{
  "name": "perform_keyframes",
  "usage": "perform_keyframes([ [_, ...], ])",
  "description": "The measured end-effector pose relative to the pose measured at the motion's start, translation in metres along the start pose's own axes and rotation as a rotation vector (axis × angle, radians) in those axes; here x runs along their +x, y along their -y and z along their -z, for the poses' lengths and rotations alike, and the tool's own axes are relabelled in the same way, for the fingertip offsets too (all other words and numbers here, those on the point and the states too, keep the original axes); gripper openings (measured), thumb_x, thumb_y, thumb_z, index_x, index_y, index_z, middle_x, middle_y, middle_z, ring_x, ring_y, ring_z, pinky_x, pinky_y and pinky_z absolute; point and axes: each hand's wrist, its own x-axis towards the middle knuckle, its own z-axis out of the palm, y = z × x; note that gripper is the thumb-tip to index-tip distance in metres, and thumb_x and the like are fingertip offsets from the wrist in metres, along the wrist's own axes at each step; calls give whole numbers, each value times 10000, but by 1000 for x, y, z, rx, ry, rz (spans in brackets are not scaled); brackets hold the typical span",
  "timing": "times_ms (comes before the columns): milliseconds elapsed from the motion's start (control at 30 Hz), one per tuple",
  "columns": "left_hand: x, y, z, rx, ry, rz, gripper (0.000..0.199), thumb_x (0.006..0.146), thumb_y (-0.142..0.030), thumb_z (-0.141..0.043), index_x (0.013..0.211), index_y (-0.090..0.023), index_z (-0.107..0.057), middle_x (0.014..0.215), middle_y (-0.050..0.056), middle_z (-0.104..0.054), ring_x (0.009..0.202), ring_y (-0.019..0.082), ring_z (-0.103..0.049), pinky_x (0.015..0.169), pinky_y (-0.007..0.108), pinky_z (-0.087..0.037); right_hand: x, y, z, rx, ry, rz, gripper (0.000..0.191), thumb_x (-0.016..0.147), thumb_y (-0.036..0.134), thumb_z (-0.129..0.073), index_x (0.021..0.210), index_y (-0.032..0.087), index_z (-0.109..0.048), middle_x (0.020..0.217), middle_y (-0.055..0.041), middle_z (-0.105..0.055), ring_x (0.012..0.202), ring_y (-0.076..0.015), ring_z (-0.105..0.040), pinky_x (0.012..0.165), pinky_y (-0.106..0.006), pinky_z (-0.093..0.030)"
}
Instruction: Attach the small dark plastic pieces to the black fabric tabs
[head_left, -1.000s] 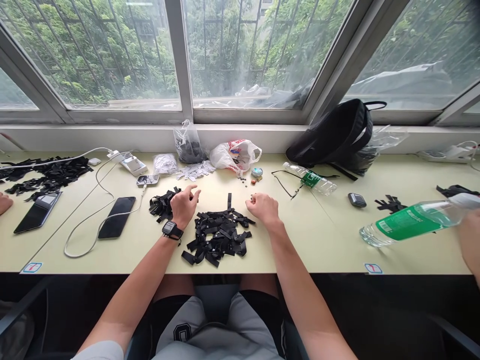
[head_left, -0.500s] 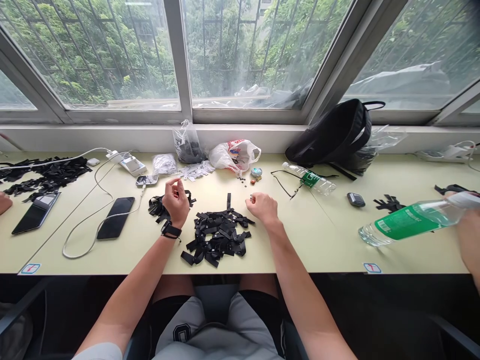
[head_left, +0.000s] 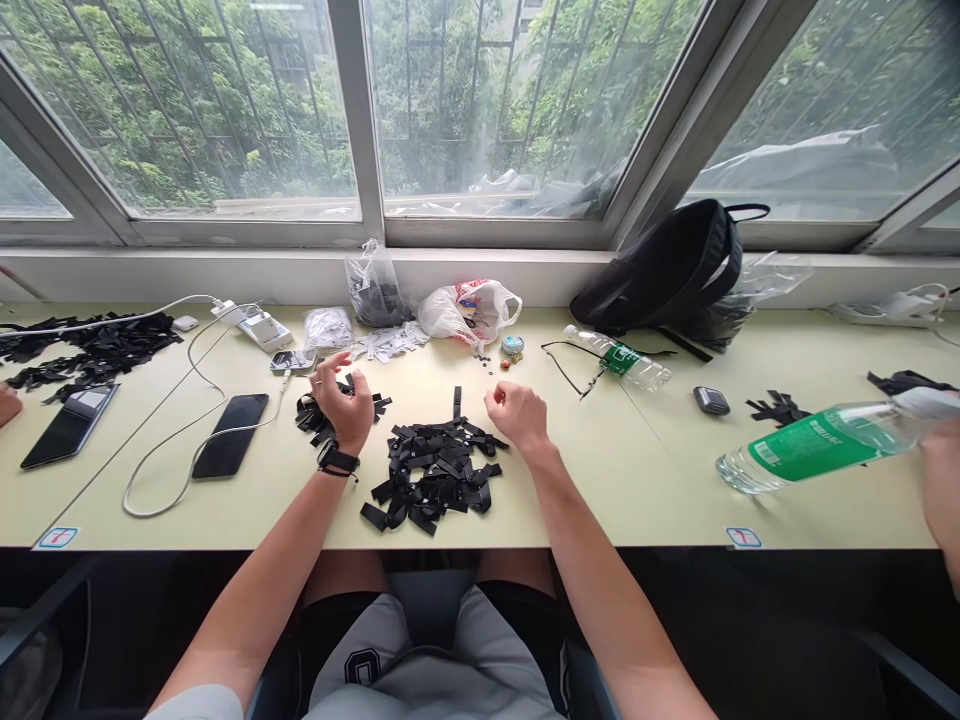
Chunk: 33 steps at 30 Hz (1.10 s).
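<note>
My left hand (head_left: 346,408), with a dark band on its wrist, is over a small heap of black strips (head_left: 315,425). Its fingers and thumb are apart and nothing shows between them. My right hand (head_left: 519,414) is closed, fingertips pressed together, just above the right edge of a larger pile of black fabric strips (head_left: 439,470). What it pinches, if anything, is too small or hidden to make out. One strip (head_left: 457,402) stands out from the top of the large pile, between my hands.
Behind my hands are white paper pieces (head_left: 394,342), a plastic bag (head_left: 457,310) and a small round tin (head_left: 513,346). Glasses (head_left: 581,385) and a bottle (head_left: 630,364) lie to the right. A phone (head_left: 231,436) with a cable lies left. At right, another person's hand (head_left: 943,455) holds a water bottle (head_left: 817,445).
My left hand has spread its fingers and moved slightly left over the small heap. My right hand, still closed, has shifted a little to the left.
</note>
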Motion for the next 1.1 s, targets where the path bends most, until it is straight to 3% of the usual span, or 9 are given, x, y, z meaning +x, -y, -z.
perform_keyframes([
  [167,-13,10,-7,140,512,-100,179,847,-194,-594,1010,-220,-664,962,57,-711,847,241,-644,799,383,-488,0,0,0,11,7,4,260,926,358,-511,777,197,-650,768,-54,-695,661,-172,-571,612,-273,-301],
  [267,-18,14,-8,294,624,-139,206,815,-196,-607,1008,-217,-675,934,79,-718,863,273,-650,787,396,-474,0,1,2,12,25,-7,270,936,362,-505,795,193,-661,784,-63,-701,676,-177,-583,618,-275,-308],
  [700,-21,18,-8,419,653,-166,239,874,-165,-521,1055,-198,-673,981,126,-721,894,300,-650,798,420,-439,-1,2,3,48,41,14,299,951,393,-501,777,194,-643,753,-51,-690,660,-170,-576,616,-270,-315],
  [867,-17,9,-6,318,536,-156,222,907,-158,-512,1070,-196,-658,1004,116,-727,900,291,-648,830,425,-449,-2,4,5,101,30,23,305,948,398,-504,761,194,-634,727,-47,-673,656,-173,-577,627,-271,-335],
  [1000,-18,-3,-6,8,553,-234,182,969,-252,-531,1094,-202,-652,1015,82,-731,855,232,-642,845,386,-492,-8,18,6,407,104,147,326,952,454,-505,796,204,-645,717,-36,-656,663,-172,-579,645,-277,-403],
  [1100,-28,-15,-7,-125,627,-337,162,992,-286,-530,1040,-224,-672,1024,69,-739,894,218,-644,890,384,-498,-17,37,3,855,334,223,367,935,551,-526,971,217,-673,830,-40,-690,713,-174,-619,664,-281,-485],
])
